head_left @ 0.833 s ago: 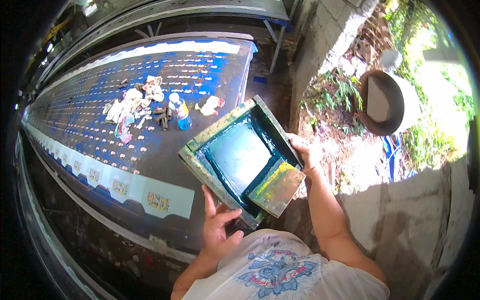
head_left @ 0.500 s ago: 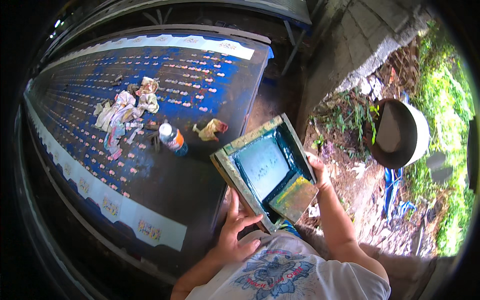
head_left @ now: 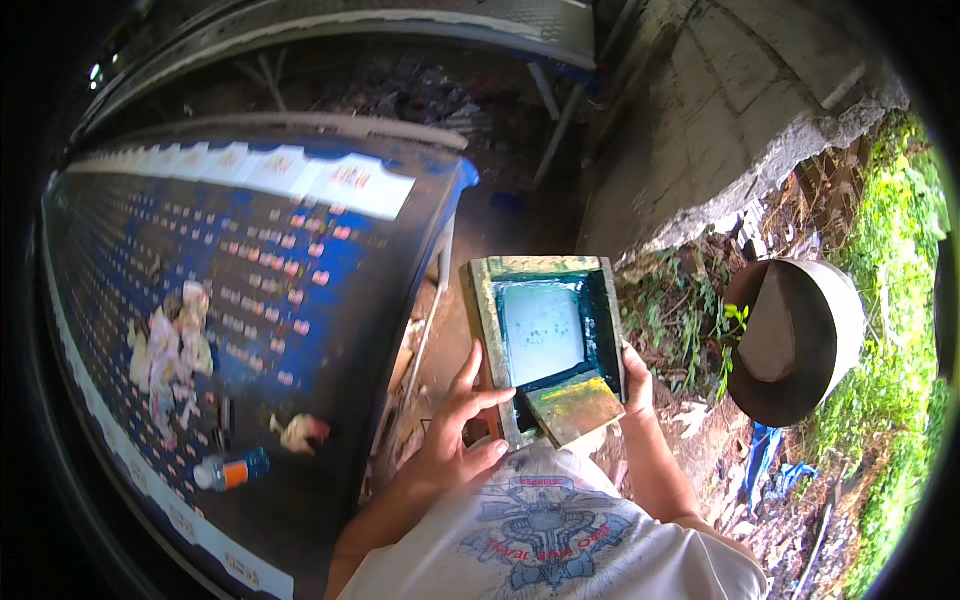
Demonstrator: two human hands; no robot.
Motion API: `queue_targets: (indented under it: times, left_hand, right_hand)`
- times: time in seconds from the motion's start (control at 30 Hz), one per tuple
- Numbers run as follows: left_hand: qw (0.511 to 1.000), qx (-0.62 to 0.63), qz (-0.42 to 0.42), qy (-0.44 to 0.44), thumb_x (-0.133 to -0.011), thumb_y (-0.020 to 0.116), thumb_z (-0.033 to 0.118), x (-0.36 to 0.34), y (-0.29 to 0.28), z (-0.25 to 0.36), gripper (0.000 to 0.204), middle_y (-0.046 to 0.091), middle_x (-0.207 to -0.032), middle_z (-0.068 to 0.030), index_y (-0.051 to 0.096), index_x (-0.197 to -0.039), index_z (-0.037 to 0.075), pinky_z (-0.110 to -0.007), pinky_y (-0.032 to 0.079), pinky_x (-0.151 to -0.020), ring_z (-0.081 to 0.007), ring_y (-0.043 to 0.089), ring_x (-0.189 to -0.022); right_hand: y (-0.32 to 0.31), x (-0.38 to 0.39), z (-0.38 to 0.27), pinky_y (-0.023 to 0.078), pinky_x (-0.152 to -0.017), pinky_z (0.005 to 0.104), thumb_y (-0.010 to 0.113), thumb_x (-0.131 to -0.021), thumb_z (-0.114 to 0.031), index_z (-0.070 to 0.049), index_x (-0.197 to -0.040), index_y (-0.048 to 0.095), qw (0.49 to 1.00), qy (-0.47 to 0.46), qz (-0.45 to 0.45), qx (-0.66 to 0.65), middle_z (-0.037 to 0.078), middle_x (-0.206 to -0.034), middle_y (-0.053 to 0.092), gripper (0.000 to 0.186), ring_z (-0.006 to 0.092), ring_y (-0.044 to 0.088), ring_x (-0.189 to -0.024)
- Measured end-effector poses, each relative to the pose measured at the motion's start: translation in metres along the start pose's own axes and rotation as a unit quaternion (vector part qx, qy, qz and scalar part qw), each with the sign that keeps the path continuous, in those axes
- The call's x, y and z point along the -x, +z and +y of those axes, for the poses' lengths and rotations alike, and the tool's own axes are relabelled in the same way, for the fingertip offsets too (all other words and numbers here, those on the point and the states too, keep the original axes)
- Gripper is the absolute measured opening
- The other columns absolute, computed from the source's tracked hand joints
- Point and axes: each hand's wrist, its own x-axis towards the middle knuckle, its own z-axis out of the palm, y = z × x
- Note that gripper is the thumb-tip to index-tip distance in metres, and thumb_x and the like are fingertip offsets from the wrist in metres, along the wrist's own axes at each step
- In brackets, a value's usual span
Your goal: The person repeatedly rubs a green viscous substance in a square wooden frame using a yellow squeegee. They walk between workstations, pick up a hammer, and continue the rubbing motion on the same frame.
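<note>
A small wooden-framed printing screen point(head_left: 490, 330) is held in front of my body, its inner edges coated in dark teal ink around a pale mesh. A flat squeegee board point(head_left: 575, 408), stained yellow and brown, lies slanted across its lower right corner. My left hand point(head_left: 462, 415) holds the frame's left side, one fingertip over the rim and the thumb near the lower corner. Along the right side, my right hand point(head_left: 636, 385) grips the frame, its other fingers hidden behind the wood.
On my left runs a long printing table point(head_left: 340, 420) with pale printed strips along its edges. It bears crumpled rags point(head_left: 170, 345), a bottle point(head_left: 232, 468) and a stained cloth scrap point(head_left: 302, 433). A large round metal drum point(head_left: 845, 330) stands at right beside plants and a concrete slab point(head_left: 700, 130).
My view has swung right, so the table and its things sit further left. The printing screen, still in both hands, has turned more upright in view.
</note>
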Motion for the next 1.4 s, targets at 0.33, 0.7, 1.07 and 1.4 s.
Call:
queue_targets:
  times: [0.33, 0.7, 1.07, 1.4]
  left_hand:
    - [0.999, 0.052, 0.005, 0.009, -0.093, 0.080, 0.022, -0.254, -0.006, -0.049, 0.063, 0.012, -0.186, -0.0394, 0.070, -0.150, -0.004, -0.047, 0.044, -0.128, -0.0402, 0.045, -0.165]
    - [0.974, 0.014, 0.216, 0.069, -0.090, 0.081, 0.016, -0.469, -0.078, -0.163, 0.057, 0.009, -0.191, -0.0270, 0.074, -0.145, 0.004, -0.054, 0.013, -0.141, -0.0385, 0.013, -0.178]
    - [0.925, 0.010, 0.379, 0.009, -0.088, 0.085, 0.028, -0.613, -0.118, -0.197, 0.060, 0.011, -0.193, -0.0217, 0.076, -0.146, 0.012, -0.051, 0.018, -0.139, -0.0367, 0.018, -0.177]
    - [0.819, -0.035, 0.571, 0.038, -0.088, 0.079, 0.006, -0.710, -0.112, -0.228, 0.068, 0.004, -0.194, -0.0195, 0.069, -0.154, 0.010, -0.047, 0.010, -0.141, -0.0300, 0.005, -0.179]
  right_hand:
    - [-0.015, -0.188, -0.118, 0.060, -0.108, 0.0395, 0.079, -0.104, -0.037, 0.006, -0.154, 0.061, 0.995, -0.088, 0.010, -0.048, 0.015, -0.138, 0.077, 0.069, 0.0236, 0.077, -0.120]
    - [0.037, -0.507, -0.186, 0.062, -0.104, 0.0393, 0.075, -0.111, -0.023, 0.002, -0.145, 0.073, 0.997, -0.051, 0.012, 0.053, 0.011, -0.128, 0.082, 0.042, 0.0208, 0.078, -0.111]
    - [0.069, -0.744, -0.218, 0.063, -0.097, 0.0381, 0.074, -0.111, -0.022, 0.001, -0.153, 0.067, 0.989, 0.064, -0.067, 0.112, 0.010, -0.128, 0.079, 0.049, 0.0208, 0.077, -0.110]
    - [0.149, -0.947, -0.200, 0.061, -0.106, 0.0444, 0.066, -0.115, -0.027, 0.006, -0.162, 0.055, 0.917, 0.190, -0.316, 0.155, 0.016, -0.142, 0.073, 0.058, 0.0285, 0.075, -0.123]
